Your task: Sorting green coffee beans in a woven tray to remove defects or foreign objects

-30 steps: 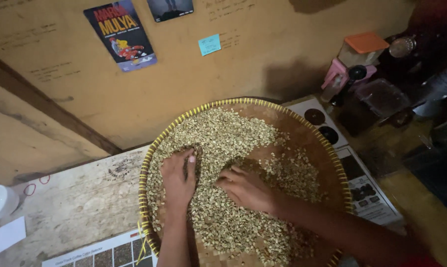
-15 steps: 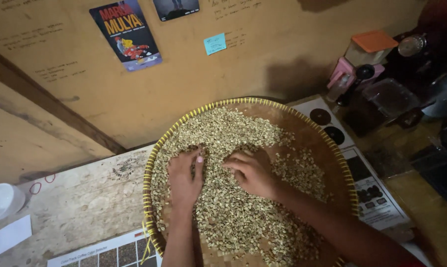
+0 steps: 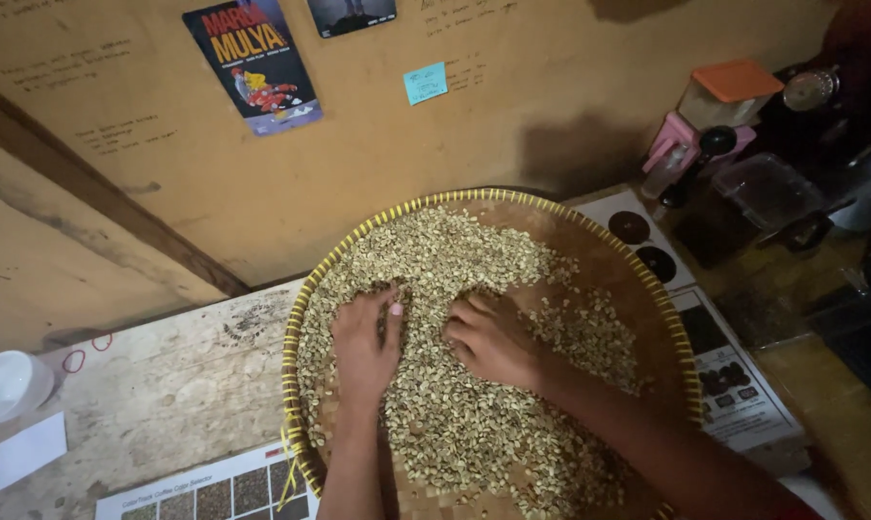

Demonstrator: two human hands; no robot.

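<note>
A wide round woven tray [image 3: 647, 279] with a yellow rim lies on the wooden table and holds a spread of pale green coffee beans [image 3: 435, 255]. My left hand [image 3: 363, 347] rests palm down on the beans at the tray's left middle, fingers together and pointing away from me. My right hand [image 3: 493, 337] lies beside it, fingers curled loosely into the beans. Both hands touch the beans; neither visibly holds anything. A bare patch of tray shows to the right of my right hand.
A white bowl [image 3: 7, 385] and a white paper slip [image 3: 29, 448] sit at the table's left. A printed colour chart [image 3: 209, 491] lies near me, another chart sheet [image 3: 734, 376] to the right. A pink-and-black grinder [image 3: 690, 144] and clear containers [image 3: 767, 188] stand at back right, by the ochre wall.
Both hands have slid away from me across the beans. My right hand moved up and slightly right, drawing closer to my left hand.
</note>
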